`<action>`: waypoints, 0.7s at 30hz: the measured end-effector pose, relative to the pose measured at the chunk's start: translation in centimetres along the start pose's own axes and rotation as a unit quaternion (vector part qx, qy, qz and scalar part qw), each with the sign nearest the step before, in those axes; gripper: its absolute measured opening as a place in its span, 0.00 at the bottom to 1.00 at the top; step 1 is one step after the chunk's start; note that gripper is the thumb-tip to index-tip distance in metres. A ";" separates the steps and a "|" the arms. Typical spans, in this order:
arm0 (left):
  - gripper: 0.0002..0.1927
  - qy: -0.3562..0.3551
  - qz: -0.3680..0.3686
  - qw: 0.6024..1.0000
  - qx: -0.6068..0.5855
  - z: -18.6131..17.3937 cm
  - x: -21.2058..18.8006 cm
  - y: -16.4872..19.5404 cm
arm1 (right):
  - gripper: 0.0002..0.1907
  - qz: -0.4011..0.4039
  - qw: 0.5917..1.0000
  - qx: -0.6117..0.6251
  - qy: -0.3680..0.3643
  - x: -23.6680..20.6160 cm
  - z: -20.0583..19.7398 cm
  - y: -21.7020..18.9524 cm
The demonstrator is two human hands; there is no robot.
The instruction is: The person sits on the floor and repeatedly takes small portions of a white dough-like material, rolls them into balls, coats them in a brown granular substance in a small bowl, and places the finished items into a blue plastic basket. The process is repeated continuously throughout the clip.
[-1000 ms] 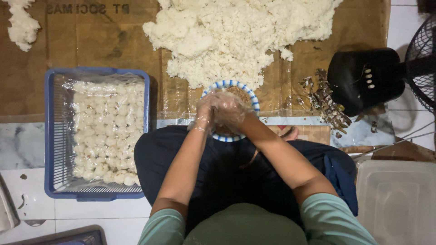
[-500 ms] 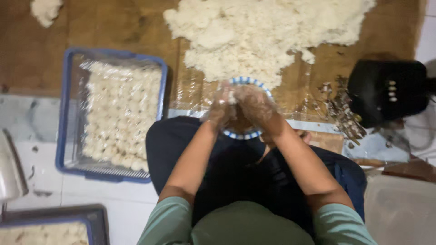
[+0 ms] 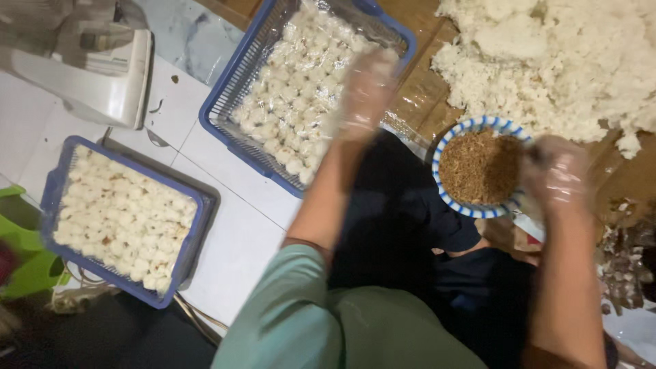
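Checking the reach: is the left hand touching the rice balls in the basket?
Cannot tell. In the head view the gloved left hand is blurred over the basket of rice balls; neither contact nor gap shows.

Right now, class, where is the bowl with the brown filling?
In the head view the blue-and-white bowl sits right of centre, just below the white rice heap, with the right hand at its right rim.

Left hand [image 3: 365, 92] over the blue basket [image 3: 232, 96] of white balls — right hand [image 3: 557, 174] at the bowl [image 3: 478, 171].
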State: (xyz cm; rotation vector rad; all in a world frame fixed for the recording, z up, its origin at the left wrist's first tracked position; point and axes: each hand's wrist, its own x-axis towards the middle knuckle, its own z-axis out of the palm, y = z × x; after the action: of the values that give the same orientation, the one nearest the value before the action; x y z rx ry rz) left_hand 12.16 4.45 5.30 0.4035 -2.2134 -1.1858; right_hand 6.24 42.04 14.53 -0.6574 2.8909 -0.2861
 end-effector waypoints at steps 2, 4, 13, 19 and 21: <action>0.19 -0.057 -0.013 0.914 0.402 -7.1 2.7 -5.7 | 0.08 0.019 0.998 0.000 0.052 -1.4 0.3 4.5; 0.10 -0.081 -0.085 0.888 0.445 -13.0 2.0 -10.7 | 0.08 0.068 0.997 -0.023 0.038 -3.0 1.9 9.4; 0.21 -0.323 -0.213 0.748 0.539 -19.6 -5.7 -13.8 | 0.15 0.086 0.992 -0.088 -0.007 -4.9 8.7 20.6; 0.36 -0.339 -0.243 0.711 0.566 -15.2 -5.2 -7.9 | 0.54 -0.036 0.994 0.089 0.041 -0.1 11.3 18.2; 0.38 -0.351 -0.256 0.683 0.587 -13.4 -3.3 -5.6 | 0.42 -0.028 0.998 0.006 0.055 1.7 12.5 17.8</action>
State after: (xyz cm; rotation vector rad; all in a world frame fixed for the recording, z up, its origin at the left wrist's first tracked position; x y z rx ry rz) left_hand 23.04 -5.77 5.22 1.3028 -3.4957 0.2163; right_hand -0.12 55.19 -1.68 -0.7455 2.9749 -0.3568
